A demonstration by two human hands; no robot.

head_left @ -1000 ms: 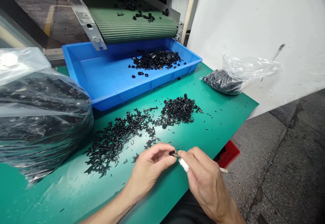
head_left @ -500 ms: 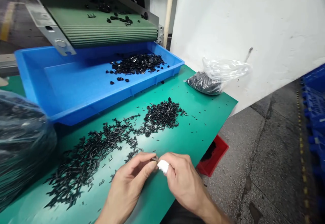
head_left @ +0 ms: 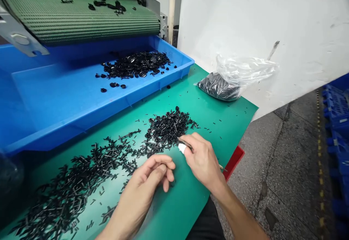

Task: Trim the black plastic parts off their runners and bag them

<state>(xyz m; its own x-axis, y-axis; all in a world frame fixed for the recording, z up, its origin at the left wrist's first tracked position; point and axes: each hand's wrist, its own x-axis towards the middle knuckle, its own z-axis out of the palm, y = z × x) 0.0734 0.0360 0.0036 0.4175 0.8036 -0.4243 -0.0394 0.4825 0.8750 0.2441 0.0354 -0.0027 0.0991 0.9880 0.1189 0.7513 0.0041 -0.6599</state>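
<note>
My right hand (head_left: pixel 201 156) grips a thin metal blade-like tool (head_left: pixel 186 142); its exact kind is not clear. White wrapping (head_left: pixel 182 148) covers the thumb tip. The tool's front end points at the near right edge of a heap of small black plastic parts (head_left: pixel 170 127), and a narrow end shows by the wrist. Lower and to the left, my left hand (head_left: pixel 152 176) is loosely curled, fingers a little apart, with nothing visible in it. Beyond that hand spreads a long pile of thin black plastic pieces (head_left: pixel 79 182) on the green tabletop (head_left: pixel 188 185).
A blue tray (head_left: pixel 109 114) holding black parts stands under a green conveyor belt (head_left: pixel 95 25). A clear bag of black pieces (head_left: pixel 220 85) lies at the table's far right, by a white panel (head_left: pixel 259 18). Below the right edge is a red bin (head_left: pixel 235 162).
The hands were together at the tool and a small dark piece; now they are apart. My right hand has moved forward to the heap, and the left fingers have loosened. The view has shifted.
</note>
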